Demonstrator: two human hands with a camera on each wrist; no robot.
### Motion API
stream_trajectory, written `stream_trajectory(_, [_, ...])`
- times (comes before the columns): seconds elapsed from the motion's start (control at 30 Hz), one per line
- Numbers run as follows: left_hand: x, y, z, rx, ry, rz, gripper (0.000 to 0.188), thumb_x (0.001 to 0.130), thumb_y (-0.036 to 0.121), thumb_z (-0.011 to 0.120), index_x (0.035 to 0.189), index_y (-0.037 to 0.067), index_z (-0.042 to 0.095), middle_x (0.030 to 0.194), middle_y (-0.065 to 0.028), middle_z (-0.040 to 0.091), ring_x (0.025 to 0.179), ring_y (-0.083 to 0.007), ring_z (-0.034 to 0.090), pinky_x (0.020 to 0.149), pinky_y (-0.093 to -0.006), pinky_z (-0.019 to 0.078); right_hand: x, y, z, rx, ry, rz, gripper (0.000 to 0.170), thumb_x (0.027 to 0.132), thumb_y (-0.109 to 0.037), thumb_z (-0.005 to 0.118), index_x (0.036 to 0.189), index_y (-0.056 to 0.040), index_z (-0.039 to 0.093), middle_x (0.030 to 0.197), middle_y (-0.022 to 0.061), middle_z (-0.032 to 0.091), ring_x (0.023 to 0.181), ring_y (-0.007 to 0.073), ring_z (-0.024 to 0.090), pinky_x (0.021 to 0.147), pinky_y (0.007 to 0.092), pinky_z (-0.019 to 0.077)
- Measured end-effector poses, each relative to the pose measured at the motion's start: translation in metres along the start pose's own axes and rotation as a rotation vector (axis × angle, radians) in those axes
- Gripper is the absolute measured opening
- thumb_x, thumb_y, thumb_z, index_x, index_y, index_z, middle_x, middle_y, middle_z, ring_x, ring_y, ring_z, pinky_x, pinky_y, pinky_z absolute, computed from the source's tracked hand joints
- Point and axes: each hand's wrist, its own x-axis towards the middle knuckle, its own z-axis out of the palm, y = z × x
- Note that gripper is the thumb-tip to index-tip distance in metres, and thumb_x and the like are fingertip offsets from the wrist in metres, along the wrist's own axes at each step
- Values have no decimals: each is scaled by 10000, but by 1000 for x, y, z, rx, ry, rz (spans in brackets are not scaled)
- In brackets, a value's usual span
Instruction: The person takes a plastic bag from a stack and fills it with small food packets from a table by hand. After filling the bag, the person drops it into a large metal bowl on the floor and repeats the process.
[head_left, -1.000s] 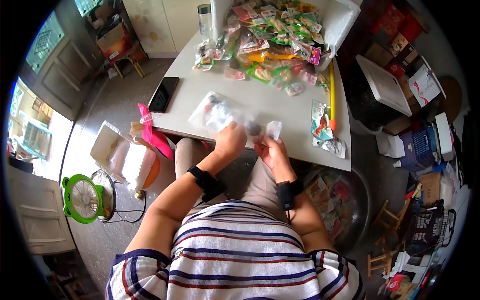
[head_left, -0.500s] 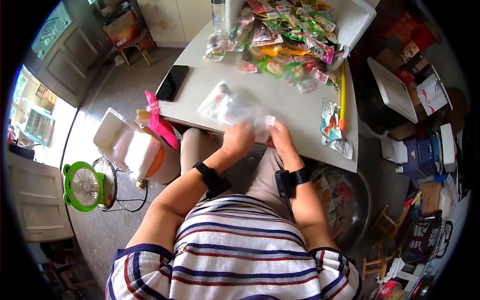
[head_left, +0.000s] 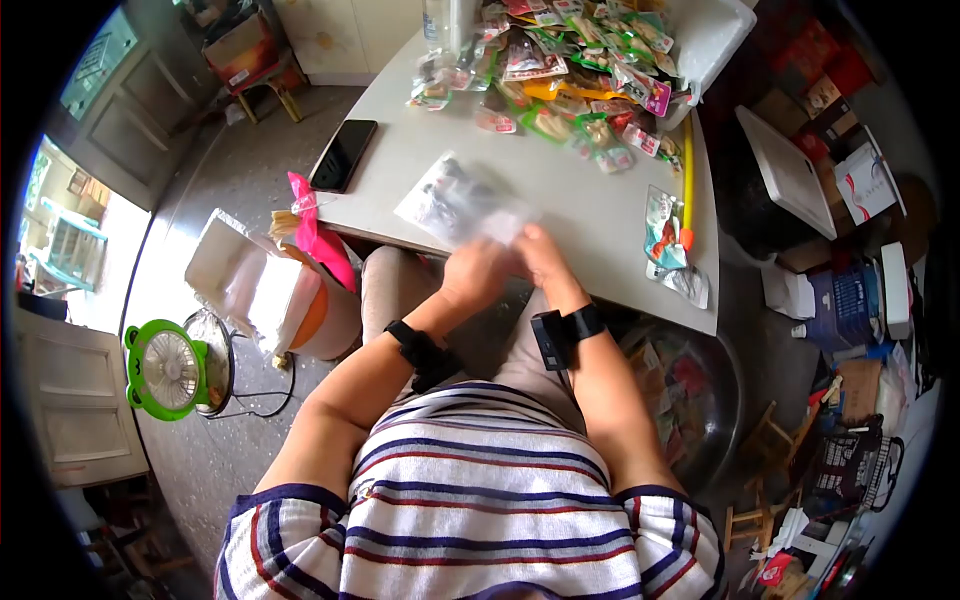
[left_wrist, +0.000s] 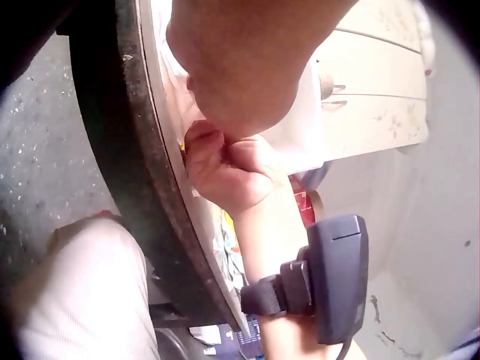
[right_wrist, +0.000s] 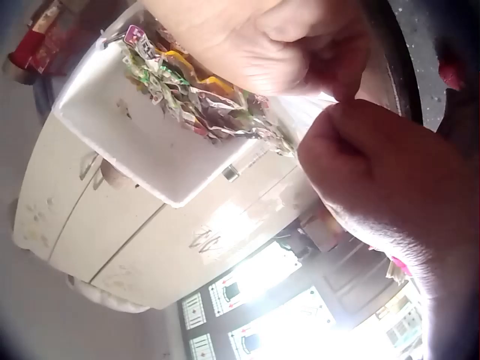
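Observation:
A clear plastic bag [head_left: 432,208] with dark and whitish contents lies on the table [head_left: 380,222] near its front edge, its near end blurred at the hands. My left hand [head_left: 476,272] grips that near end with curled fingers. Close beside it, my right hand [head_left: 543,258] pinches the same end. In the left wrist view the curled right hand [left_wrist: 232,176] shows below the left hand [left_wrist: 240,60], the two meeting. The right wrist view has the right hand [right_wrist: 262,41] at the top and the left hand [right_wrist: 375,161] against it; the pinched plastic is mostly hidden there.
Many small food packets [head_left: 590,80] spill from a white foam box [head_left: 715,50] at the back. A phone [head_left: 343,156] lies on the left, a yellow stick [head_left: 688,180] and foil packets [head_left: 662,235] on the right. A pink bag [head_left: 318,240] hangs at the left edge.
The right hand has moved in against the left hand, and the whitish piece in its fingers has gone down to the bag's near end. The bag has shifted slightly.

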Motion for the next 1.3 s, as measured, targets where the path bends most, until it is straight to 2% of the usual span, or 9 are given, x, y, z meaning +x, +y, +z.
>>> stream_trajectory(0.17, [-12,-14,4,98,-24,34,114,647,135,550,735,75,510,756,-83,493,711,-259,497,612,-373,417,-9,-7,-5,-80,-113,59,180,756,-127,499,914,-42,510,748,38,549,605,114,548,496,229,447])
stream_trajectory(0.37, [-14,-6,-7,231,144,144,352,603,174,580,939,88,518,1004,-99,477,966,-272,427,832,-417,313,-16,-16,-31,-419,303,-200,238,754,-133,492,960,-15,483,809,53,541,621,104,538,492,228,408])
stream_trajectory(0.4, [-14,-10,-5,262,151,159,373,602,173,579,959,87,512,1037,-106,467,992,-283,416,852,-428,293,-16,-19,-28,-470,333,-223,269,746,-130,491,979,5,470,848,81,546,673,159,555,540,260,432])
stream_trajectory(0.53, [1,-25,-15,163,114,313,278,615,75,528,892,47,527,980,-116,494,969,-299,438,828,-418,328,-22,-21,-23,-1077,268,-714,370,666,-91,539,1010,11,450,972,177,503,916,328,477,795,354,389])
stream_trajectory(0.63, [18,-7,-47,83,100,354,226,617,27,515,842,19,537,937,-135,515,927,-304,469,814,-396,365,-33,-30,-8,-1332,234,-1160,509,558,-106,651,1020,-54,442,1034,143,446,968,330,428,759,410,378])
stream_trajectory(0.77, [21,19,-86,-273,0,254,249,665,-66,500,908,-10,520,965,-171,510,885,-320,499,759,-344,411,-66,-56,17,-1443,284,-1304,420,576,-167,652,950,-83,479,948,63,493,911,246,461,723,403,347])
stream_trajectory(0.93, [19,36,-124,-563,-176,81,227,723,-101,448,923,-23,522,984,-140,532,938,-219,504,791,-283,390,-106,-82,31,-1521,126,-1091,156,631,-160,602,663,-66,482,665,47,545,704,221,534,589,356,401])
stream_trajectory(1.17, [14,62,-130,-829,-446,111,178,782,0,456,947,-12,520,977,-130,540,933,-220,501,806,-291,376,-157,-86,28,-1258,-200,-804,147,654,-107,563,641,-19,446,586,134,482,571,289,513,523,370,394])
stream_trajectory(1.3, [11,57,-115,-801,-499,76,207,798,64,475,987,-15,503,976,-119,537,906,-188,502,785,-273,385,-195,-98,0,-1260,-150,-644,135,727,-142,531,696,-21,479,572,124,470,535,266,490,501,340,379])
